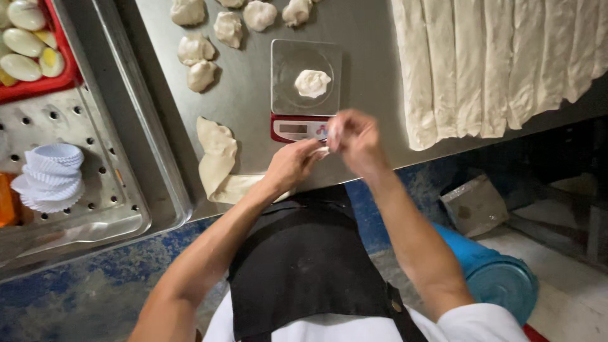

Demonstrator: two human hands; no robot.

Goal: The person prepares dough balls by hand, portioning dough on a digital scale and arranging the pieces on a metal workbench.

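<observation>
My left hand (292,163) and my right hand (354,140) meet just in front of a small red kitchen scale (304,128), pinching a small bit of white dough (323,151) between their fingertips. A lump of dough (312,83) lies on the scale's steel platform. A long strip of dough (216,158) lies on the steel table (253,95) left of my left hand, reaching to the table's near edge. Several small portioned dough pieces (196,49) sit on the table beyond it.
Long strips of rolled dough (494,63) hang over the table edge at right. At left, a perforated metal tray (69,126) holds stacked white paper cups (52,177), and a red tray (38,85) holds peeled eggs (22,66). A blue roll (494,272) lies on the floor.
</observation>
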